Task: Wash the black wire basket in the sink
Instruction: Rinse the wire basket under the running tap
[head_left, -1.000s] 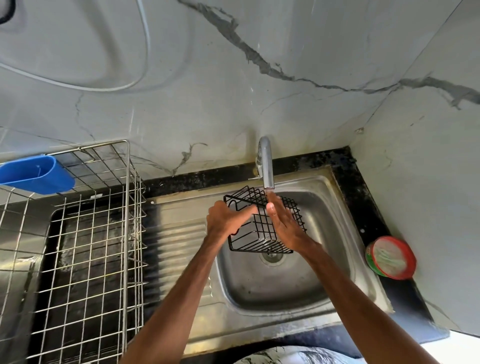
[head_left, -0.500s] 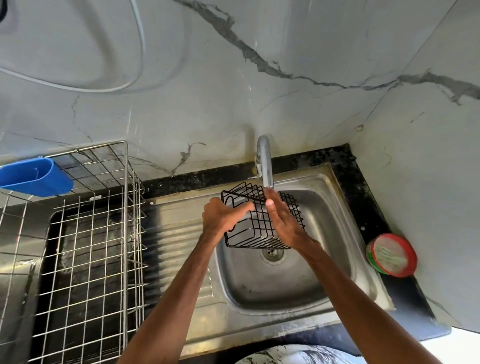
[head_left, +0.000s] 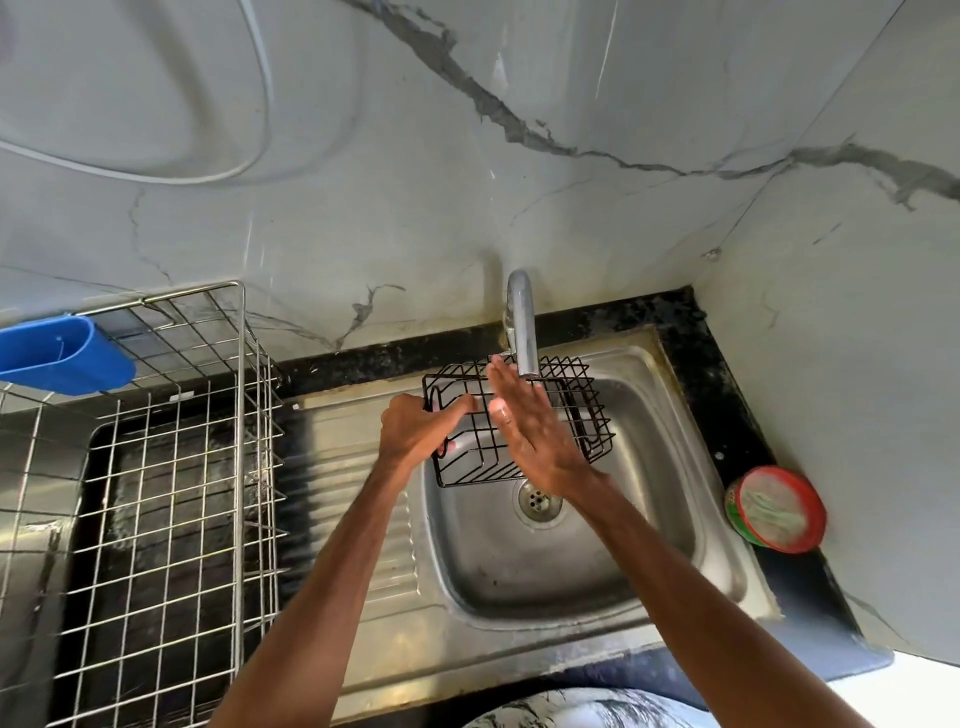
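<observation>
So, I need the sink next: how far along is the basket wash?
Done: the black wire basket is up over the sink bowl, under the tap spout. In hand: the left hand grips its left end while the right hand lays straight fingers across the wires. Whether water runs, I cannot tell. Left: rinsing off and setting it aside, perhaps in the steel dish rack.

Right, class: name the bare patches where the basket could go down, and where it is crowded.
Free: the drainboard between the dish rack and the sink bowl; the bowl floor in front of the drain. Crowded: under the tap, where the left hand grips and the right hand touches the black wire basket; a red-rimmed tub takes the right counter.
</observation>
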